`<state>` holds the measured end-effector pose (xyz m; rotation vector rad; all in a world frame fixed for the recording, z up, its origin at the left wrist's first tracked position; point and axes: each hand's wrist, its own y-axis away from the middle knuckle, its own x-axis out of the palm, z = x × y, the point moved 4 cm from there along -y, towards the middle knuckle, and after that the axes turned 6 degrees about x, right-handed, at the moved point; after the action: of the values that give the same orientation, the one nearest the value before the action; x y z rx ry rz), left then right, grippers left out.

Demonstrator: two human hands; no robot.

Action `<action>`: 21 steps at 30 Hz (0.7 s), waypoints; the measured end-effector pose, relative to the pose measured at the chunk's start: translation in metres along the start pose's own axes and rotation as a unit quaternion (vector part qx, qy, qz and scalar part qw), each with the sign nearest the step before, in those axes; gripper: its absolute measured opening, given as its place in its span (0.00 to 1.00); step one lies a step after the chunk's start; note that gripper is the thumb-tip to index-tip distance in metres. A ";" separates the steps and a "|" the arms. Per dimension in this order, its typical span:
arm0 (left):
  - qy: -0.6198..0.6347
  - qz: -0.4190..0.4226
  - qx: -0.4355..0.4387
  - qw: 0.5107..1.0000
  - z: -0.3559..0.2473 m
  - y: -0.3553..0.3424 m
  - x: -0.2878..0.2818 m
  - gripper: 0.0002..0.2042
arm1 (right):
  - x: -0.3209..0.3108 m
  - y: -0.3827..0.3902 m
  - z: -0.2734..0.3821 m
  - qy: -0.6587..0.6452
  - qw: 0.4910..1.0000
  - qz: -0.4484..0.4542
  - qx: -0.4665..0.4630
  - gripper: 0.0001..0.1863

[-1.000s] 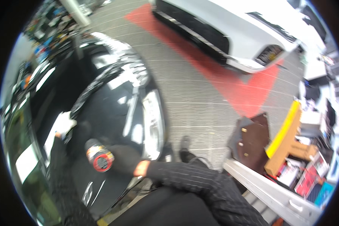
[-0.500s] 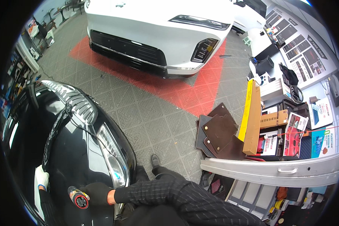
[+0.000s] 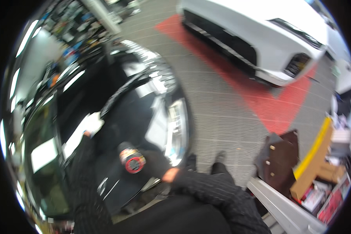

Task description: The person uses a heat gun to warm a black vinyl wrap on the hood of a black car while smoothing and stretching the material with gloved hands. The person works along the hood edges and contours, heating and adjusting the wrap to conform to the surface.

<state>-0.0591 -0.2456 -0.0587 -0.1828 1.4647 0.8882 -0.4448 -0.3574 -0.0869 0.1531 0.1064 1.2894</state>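
Note:
My left hand (image 3: 93, 123), in a white glove, is closed at the near end of a long black crinkled strip (image 3: 119, 93). That strip runs across the glossy black car's hood (image 3: 124, 124) toward its grille. To the right, my right hand (image 3: 155, 163) appears to be in a dark glove, with bare skin at the wrist. It is closed around a dark cylindrical object (image 3: 132, 158) with a coloured label and a red-ringed round end, held over the hood. Its exact kind cannot be made out, and its fingers are mostly hidden against the dark background.
A white car (image 3: 277, 66) stands ahead on a grey floor with a red band (image 3: 238, 82). Right of my legs are brown mats (image 3: 280, 156), a cardboard box (image 3: 312, 163) and a pale counter edge (image 3: 284, 206). The black car's headlight (image 3: 177, 128) is beside my right arm.
The view has swung left, so both cars and the counter sit farther right, with more of the black car showing. Both hands keep their holds. The picture is now blurred by motion.

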 end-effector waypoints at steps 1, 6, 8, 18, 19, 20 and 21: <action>0.006 -0.001 -0.006 1.000 -0.001 -0.003 0.001 0.22 | -0.005 0.000 0.000 0.009 1.000 -0.011 -0.017 0.19; 0.010 -0.019 -0.038 0.999 0.005 -0.007 0.007 0.16 | -0.016 0.007 0.005 0.076 0.997 -0.011 -0.007 0.22; 0.002 -0.014 -0.039 0.999 0.006 -0.007 0.009 0.16 | -0.017 0.008 0.006 0.094 0.995 -0.007 0.022 0.23; 0.065 -0.040 -0.034 0.997 -0.014 0.004 -0.010 0.30 | -0.027 0.014 0.008 0.093 0.995 -0.030 0.004 0.28; 0.084 -0.028 -0.032 0.996 -0.015 -0.002 -0.013 0.32 | -0.029 0.014 0.007 0.110 0.993 -0.036 0.010 0.29; 0.105 -0.007 -0.028 0.994 -0.015 -0.008 -0.014 0.31 | -0.034 0.014 0.007 0.116 0.993 -0.038 -0.011 0.29; 0.123 0.001 -0.025 0.992 -0.015 -0.014 -0.014 0.30 | -0.038 0.014 0.003 0.127 0.991 -0.031 0.009 0.29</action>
<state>-0.0602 -0.2705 -0.0539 -0.3377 1.6716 0.9287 -0.4677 -0.3905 -0.0820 -0.0005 0.3377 1.2407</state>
